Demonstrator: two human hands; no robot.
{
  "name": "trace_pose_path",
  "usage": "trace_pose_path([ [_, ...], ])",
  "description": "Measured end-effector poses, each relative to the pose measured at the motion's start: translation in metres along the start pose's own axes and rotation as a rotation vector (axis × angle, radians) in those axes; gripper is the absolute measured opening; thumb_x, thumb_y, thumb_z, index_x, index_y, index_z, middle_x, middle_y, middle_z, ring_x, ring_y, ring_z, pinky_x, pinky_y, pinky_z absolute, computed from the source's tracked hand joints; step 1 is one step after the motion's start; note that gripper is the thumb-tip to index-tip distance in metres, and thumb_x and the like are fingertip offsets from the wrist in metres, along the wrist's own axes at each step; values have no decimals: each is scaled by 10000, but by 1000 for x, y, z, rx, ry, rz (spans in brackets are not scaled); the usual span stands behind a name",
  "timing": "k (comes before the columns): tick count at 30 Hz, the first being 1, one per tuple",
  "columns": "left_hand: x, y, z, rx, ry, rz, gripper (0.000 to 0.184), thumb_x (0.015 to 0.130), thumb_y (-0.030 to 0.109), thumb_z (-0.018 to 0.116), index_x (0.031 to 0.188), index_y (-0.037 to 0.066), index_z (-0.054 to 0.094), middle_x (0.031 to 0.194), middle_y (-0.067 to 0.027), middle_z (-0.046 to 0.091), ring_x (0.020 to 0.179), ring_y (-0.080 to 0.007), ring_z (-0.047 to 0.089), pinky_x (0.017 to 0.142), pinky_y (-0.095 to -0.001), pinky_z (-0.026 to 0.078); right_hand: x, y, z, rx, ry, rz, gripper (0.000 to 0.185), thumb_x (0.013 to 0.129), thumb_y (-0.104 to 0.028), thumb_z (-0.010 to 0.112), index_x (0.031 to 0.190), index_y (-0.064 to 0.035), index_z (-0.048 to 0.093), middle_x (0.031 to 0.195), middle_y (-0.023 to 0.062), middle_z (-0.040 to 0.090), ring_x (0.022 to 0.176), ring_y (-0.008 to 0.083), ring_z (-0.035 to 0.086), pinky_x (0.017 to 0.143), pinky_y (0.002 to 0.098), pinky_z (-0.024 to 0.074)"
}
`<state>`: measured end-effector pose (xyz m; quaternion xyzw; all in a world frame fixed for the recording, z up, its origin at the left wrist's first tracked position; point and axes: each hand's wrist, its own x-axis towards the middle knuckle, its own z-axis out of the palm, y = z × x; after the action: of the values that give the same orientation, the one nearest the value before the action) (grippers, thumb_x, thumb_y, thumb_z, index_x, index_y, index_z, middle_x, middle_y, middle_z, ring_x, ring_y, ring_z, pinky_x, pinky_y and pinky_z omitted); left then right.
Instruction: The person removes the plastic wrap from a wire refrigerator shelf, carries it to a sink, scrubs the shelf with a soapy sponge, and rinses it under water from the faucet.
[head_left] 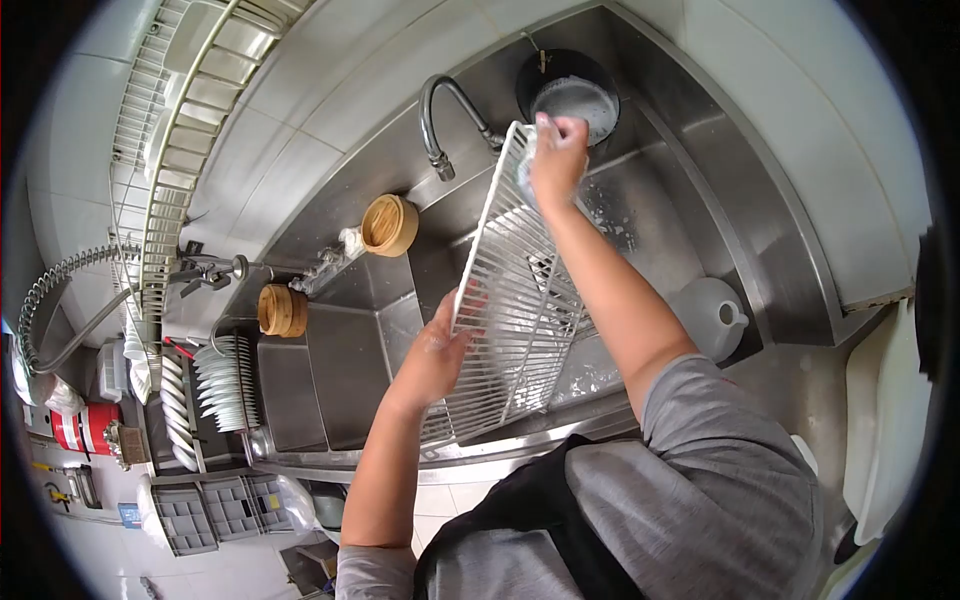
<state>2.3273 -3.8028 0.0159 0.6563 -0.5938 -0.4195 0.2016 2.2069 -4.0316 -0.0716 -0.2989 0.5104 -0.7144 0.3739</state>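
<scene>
A white wire rack (515,345) is held tilted over the sink (660,215). My left hand (440,350) is closed around the rack's left edge, with foam on its skin. At the rack's far end my right hand (558,165) is closed, pressing a pale, soapy sponge (524,178) against the wires. Most of that sponge is hidden behind the fingers. Just beyond the right hand stands a dark round pan (530,85) with sudsy water in it.
A curved faucet (440,120) rises behind the rack. Two bamboo steamers (390,225) sit along the sink's back ledge. A white lid-like piece (708,318) lies in the sink at right. White plates (226,380) stand in a rack at left, below a wall-mounted wire shelf (185,125).
</scene>
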Motion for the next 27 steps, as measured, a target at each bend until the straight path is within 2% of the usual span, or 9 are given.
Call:
trace_pose_path([
  [3, 0, 2, 0, 13, 9, -18, 554, 878, -63, 367, 1400, 98, 276, 1276, -93, 515, 996, -192, 584, 816, -309, 487, -5, 24, -2, 19, -70, -111, 275, 888, -266, 585, 946, -12, 494, 857, 132, 592, 781, 267, 573, 738, 378, 443],
  [7, 1, -4, -3, -28, 21, -24, 543, 886, -54, 379, 1396, 106, 288, 1285, -89, 513, 990, -191, 586, 811, -303, 489, -55, 91, -29, -288, -181, -413, 369, 886, -235, 540, 1165, -36, 402, 1086, 170, 490, 1024, 347, 466, 846, 462, 383],
  [11, 3, -20, -8, -184, 20, -63, 463, 990, 265, 381, 1421, 131, 277, 1285, -76, 510, 990, -185, 584, 821, -307, 474, -76, 61, -25, -249, -188, -62, 498, 877, -186, 532, 1289, -35, 295, 1123, 215, 460, 1059, 383, 466, 870, 485, 390],
  [12, 4, -21, -8, -183, -4, -53, 528, 983, 416, 334, 1431, 144, 268, 1294, -80, 501, 1001, -194, 581, 828, -314, 467, -81, 33, -17, -204, -232, -238, 529, 849, -165, 563, 1285, -30, 296, 1129, 222, 456, 1058, 390, 468, 856, 479, 401],
  [15, 5, -37, -16, -290, -11, -107, 557, 972, 455, 332, 1427, 139, 279, 1324, -81, 482, 1023, -207, 574, 841, -319, 463, -106, 16, -20, -145, -323, -546, 618, 748, -99, 655, 1265, -19, 326, 1104, 226, 468, 1011, 397, 494, 810, 454, 432],
  [18, 5, -30, -19, -287, 26, -87, 611, 954, 520, 310, 1424, 129, 291, 1323, -73, 482, 1045, -221, 564, 876, -347, 447, -123, 78, -57, -313, -384, -329, 463, 736, -84, 668, 1126, -69, 418, 953, 189, 558, 846, 393, 576, 726, 460, 469],
  [22, 5, -34, -17, -332, 67, -101, 698, 920, 605, 297, 1427, 124, 290, 1252, -100, 526, 996, -221, 574, 862, -351, 439, -143, 89, -73, -457, -459, 45, 440, 851, -152, 596, 1194, -1, 366, 1033, 247, 543, 916, 406, 583, 749, 474, 484],
  [25, 6, -47, -25, -280, 43, -267, 749, 899, 646, 309, 1407, 96, 325, 1134, -140, 582, 921, -200, 582, 771, -315, 446, -182, 26, -40, -153, -503, -476, 635, 833, -199, 587, 1314, 43, 251, 1212, 308, 409, 1060, 481, 461, 888, 531, 381],
  [27, 2, -43, -26, -207, 44, -412, 787, 879, 681, 299, 1365, 67, 381, 1013, -151, 615, 865, -174, 577, 687, -280, 431, -184, -8, -48, -26, -617, -518, 642, 793, -234, 600, 1295, 21, 291, 1212, 256, 420, 1037, 446, 445, 905, 537, 350],
])
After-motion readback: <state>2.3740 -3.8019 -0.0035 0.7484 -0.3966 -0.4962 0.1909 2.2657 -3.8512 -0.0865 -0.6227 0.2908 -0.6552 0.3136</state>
